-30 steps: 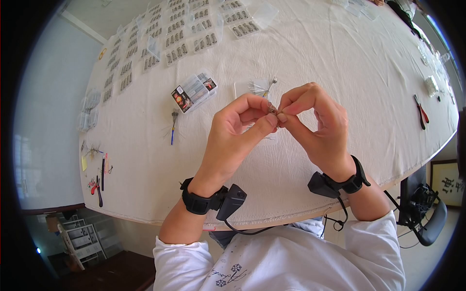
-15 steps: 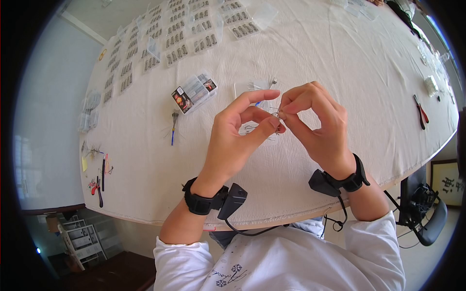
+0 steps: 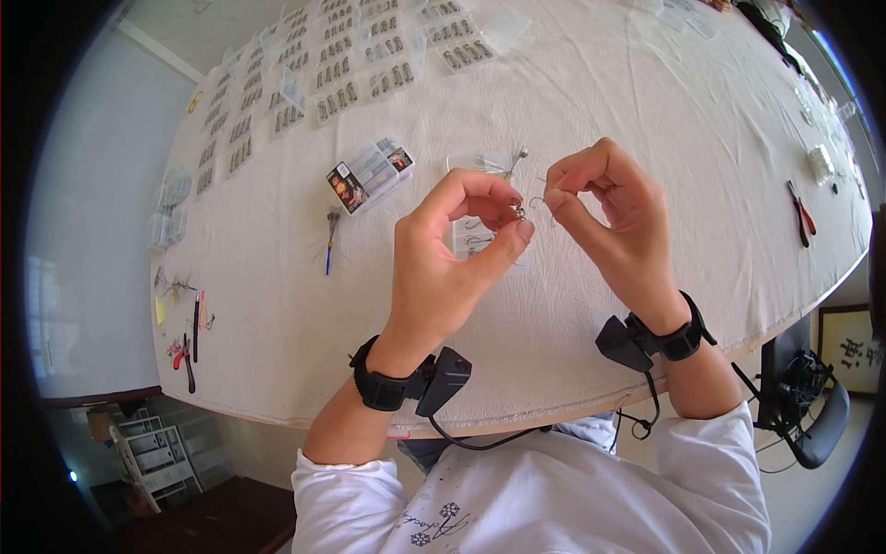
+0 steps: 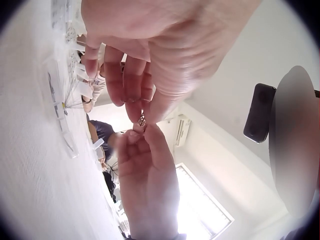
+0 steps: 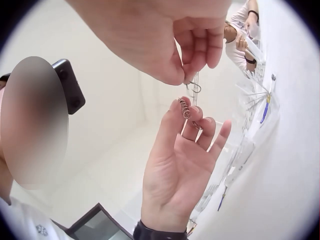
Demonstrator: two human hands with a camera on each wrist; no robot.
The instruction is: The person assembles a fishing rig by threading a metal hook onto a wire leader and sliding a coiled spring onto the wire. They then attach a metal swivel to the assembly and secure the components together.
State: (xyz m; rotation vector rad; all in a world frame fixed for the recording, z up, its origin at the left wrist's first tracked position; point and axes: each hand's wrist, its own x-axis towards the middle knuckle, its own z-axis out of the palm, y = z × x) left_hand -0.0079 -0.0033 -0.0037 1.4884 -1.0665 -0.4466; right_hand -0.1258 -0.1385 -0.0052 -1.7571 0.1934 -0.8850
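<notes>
In the head view the left hand (image 3: 448, 245) pinches a small coiled metal piece (image 3: 520, 211) between thumb and fingers. The right wrist view shows this piece as a spring-like coil (image 5: 184, 108) at the left thumb tip, with another small metal bit (image 5: 197, 125) by the other fingers. Just above it, the right hand (image 5: 165, 40) pinches a thin curved hook (image 5: 195, 87) between thumb and index finger. The right hand (image 3: 618, 226) is a short way right of the left. Beneath the left hand lies a clear case with hooks (image 3: 472, 242), partly hidden.
A clear box with a printed label (image 3: 349, 188) lies left of the hands, near a blue-handled wire bundle (image 3: 329, 242). Rows of cases with metal coils (image 3: 337, 97) fill the back left. Red-handled pliers (image 3: 801, 214) lie right, another pair (image 3: 187, 363) at the left edge.
The right hand has moved away from the left, to the right and slightly up, with a hook in its fingertips. The left hand's index finger has curled back down onto the metal piece.
</notes>
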